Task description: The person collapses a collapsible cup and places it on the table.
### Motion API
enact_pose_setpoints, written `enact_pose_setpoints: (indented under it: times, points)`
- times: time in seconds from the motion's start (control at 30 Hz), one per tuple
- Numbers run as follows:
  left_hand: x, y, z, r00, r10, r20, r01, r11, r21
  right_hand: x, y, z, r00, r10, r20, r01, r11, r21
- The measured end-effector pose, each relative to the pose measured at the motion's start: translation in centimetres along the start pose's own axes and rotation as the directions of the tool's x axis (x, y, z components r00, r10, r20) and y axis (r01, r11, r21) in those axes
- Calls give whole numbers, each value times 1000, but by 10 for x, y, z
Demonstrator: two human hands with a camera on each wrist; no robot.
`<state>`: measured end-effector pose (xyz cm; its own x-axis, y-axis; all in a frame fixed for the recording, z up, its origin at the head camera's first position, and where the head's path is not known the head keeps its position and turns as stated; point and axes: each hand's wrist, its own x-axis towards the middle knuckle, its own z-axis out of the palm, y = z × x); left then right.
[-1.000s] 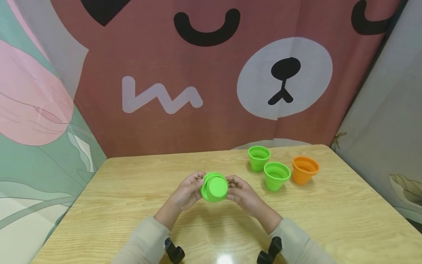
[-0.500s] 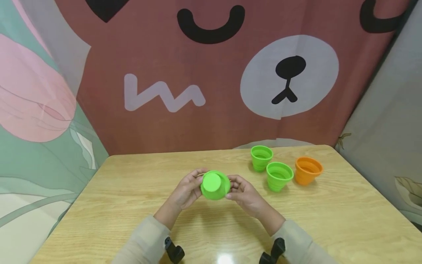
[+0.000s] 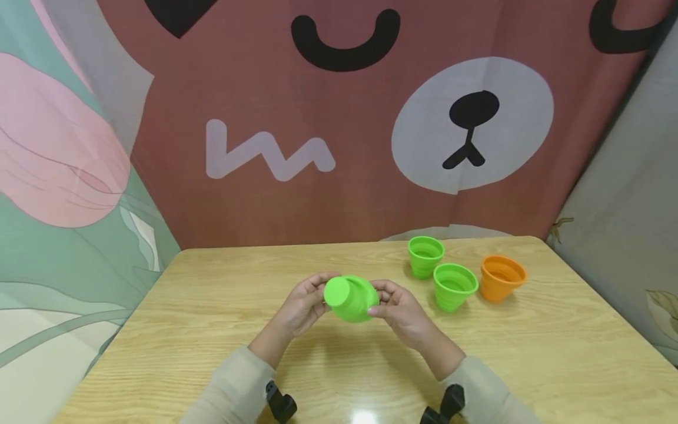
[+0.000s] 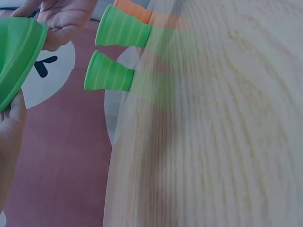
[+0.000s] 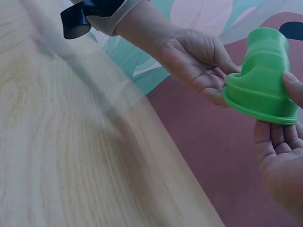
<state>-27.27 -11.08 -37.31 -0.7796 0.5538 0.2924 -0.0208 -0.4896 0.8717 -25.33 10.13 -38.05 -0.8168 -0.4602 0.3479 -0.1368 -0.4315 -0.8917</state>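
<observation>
Green collapsible cup [image 3: 352,300], its wall buckled, was aloft left of the orange collapsible cup [image 3: 499,287]; left hand [image 3: 302,307] and right hand [image 3: 406,319] pinched its rim. Judged light, soft, hardly breakable; best held by the stiffer rim.

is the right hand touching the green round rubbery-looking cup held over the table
Touching. The right wrist view shows it: the thumb of the right hand lies against the wall of the green, round, rubbery-looking cup, with no gap.

Wooden table [image 3: 212,306], brown bear-face curtain [image 3: 254,206], green floral hanging [image 3: 47,259]
</observation>
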Motion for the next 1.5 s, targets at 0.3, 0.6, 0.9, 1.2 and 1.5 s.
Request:
enact_pose_setpoints:
  times: [0.3, 0.6, 0.9, 1.2, 1.5]
  points:
    - [-2, 1, 0, 998, -41, -57, 44, 998, 46, 1, -5, 3, 998, 47, -45, -48, 999, -14]
    - [-3, -1, -3, 999, -32, -17, 34, 997, 70, 2, -6, 6, 997, 54, -48, -55, 998, -12]
    - [-2, -2, -5, 1000, -25, 1, 25, 994, 103, 5, -7, 6, 993, 85, -83, -91, 994, -59]
    - [-2, -4, -6, 998, -53, 15, 50, 989, 137, 3, -5, 5, 983, 119, -143, -143, 975, -170]
    - [-2, -4, -7, 995, -82, -49, 90, 982, 164, 6, -4, 7, 978, 50, -203, -105, 958, -267]
